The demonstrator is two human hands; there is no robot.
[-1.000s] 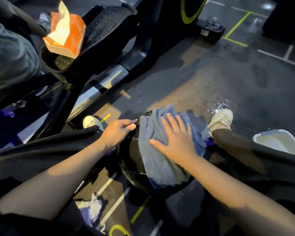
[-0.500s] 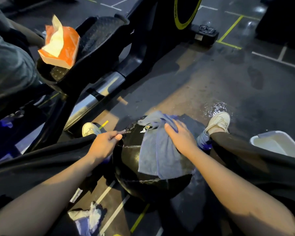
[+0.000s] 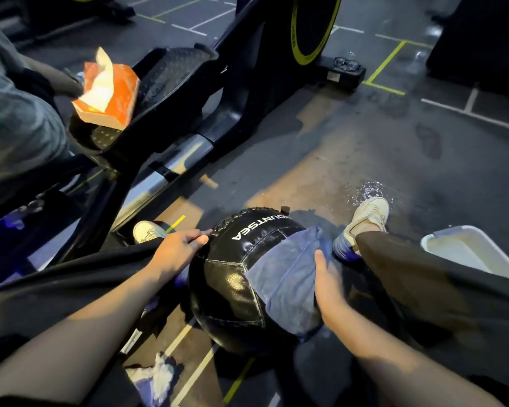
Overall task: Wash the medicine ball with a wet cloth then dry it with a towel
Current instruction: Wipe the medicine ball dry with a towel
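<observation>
Black leather medicine ball (image 3: 232,286) on the floor (image 3: 350,148) between the legs, left hand (image 3: 179,250) pinching its laced seam, right hand (image 3: 326,284) flat, pressing blue cloth (image 3: 288,280) against its side.

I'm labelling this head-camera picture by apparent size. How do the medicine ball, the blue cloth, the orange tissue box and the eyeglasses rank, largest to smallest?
1. medicine ball
2. blue cloth
3. orange tissue box, though it lies farther from the camera, so its true size is unsure
4. eyeglasses, farthest away
</observation>
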